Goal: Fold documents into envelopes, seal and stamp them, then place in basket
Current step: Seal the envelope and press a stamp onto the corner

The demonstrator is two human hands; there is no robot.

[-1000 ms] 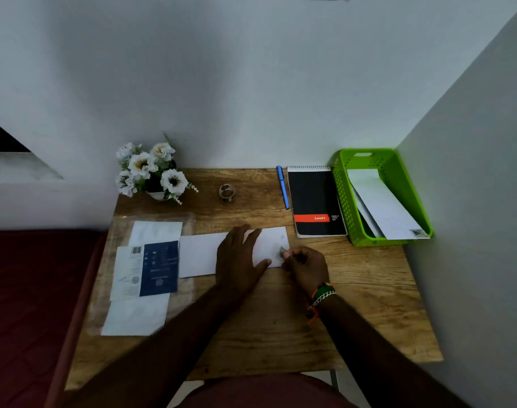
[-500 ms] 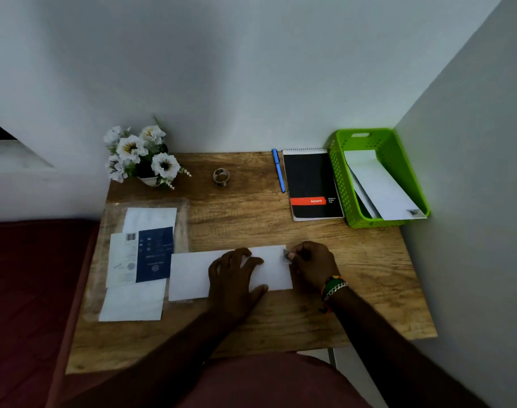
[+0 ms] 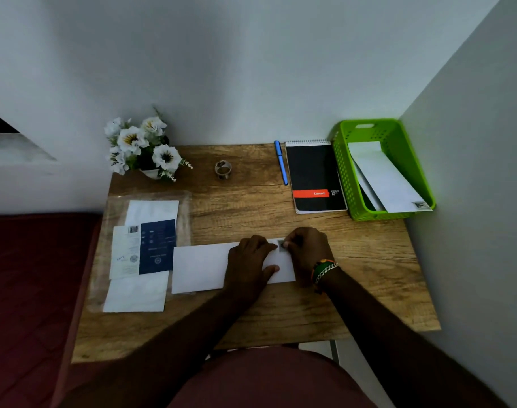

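Observation:
A white envelope lies flat across the middle of the wooden desk. My left hand rests on its right half and presses it down with the fingers spread toward the top right corner. A small grey stamp sits at that corner. My right hand pinches the stamp with its fingertips against the envelope. The green basket stands at the back right and holds finished white envelopes, one with a stamp at its near end.
A clear plastic sleeve with white papers and a blue-and-white pack lies at the left. At the back stand a flower pot, a tape roll, a blue pen and a black notepad. A wall runs along the right.
The envelope has come nearer to the desk's front edge as the view tilted down. My left fingers have curled closer to the stamp, which my right hand still pinches at the corner.

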